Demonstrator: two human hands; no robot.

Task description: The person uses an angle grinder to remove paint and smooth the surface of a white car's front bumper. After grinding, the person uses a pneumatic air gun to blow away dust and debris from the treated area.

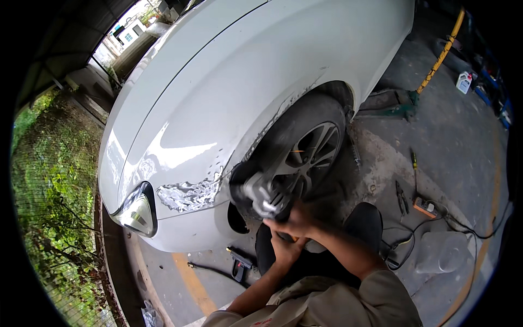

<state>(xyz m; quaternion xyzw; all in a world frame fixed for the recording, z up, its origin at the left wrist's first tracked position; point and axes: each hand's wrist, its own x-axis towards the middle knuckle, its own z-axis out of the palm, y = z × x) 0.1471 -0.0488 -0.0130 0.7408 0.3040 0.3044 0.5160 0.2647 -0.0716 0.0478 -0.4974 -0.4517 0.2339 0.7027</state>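
Fingers of both hands wrap a power tool: right hand [297,220] on top near the head, left hand [286,248] under it w/ the rear grip, holding the grinder [261,197] vs the dented white fender [190,193] just fwd of the front wheel [305,155]. Head looks motion-blurred, prob spinning, so a slip could gouge good paint or nick the tyre right beside it. Cord & pliers [401,197] on the floor [452,136] near the knee = snag risk.

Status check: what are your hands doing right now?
Both hands, left hand and right hand, gripping power grinder. Head at dented white fender, beside front wheel. Nothing blocking.
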